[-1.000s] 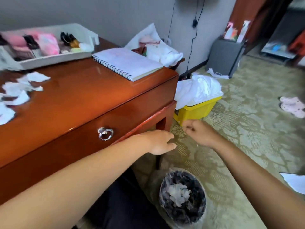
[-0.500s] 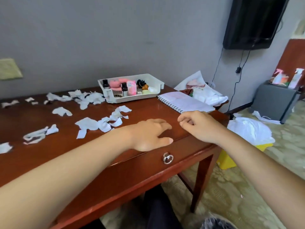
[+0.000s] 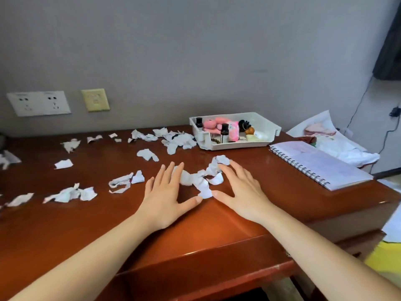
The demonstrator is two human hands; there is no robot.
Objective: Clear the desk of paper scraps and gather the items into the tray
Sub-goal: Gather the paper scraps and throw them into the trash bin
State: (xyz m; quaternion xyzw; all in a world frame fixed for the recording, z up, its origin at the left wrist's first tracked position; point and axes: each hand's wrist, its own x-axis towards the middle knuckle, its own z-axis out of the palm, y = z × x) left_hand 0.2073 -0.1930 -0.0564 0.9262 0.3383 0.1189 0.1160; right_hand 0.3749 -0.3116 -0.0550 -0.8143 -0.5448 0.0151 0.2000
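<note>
A reddish wooden desk meets a grey wall. Torn paper scraps lie bunched in front of the white tray, with more scattered to its left. The left hand and right hand lie flat with fingers spread, flanking and touching the bunch. Two dark bottles stand in the tray. One spiral notebook lies to its right, its writing blurred.

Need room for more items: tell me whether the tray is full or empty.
Partly full. The tray holds dark bottles and pink items; its right end shows bare floor.
</note>
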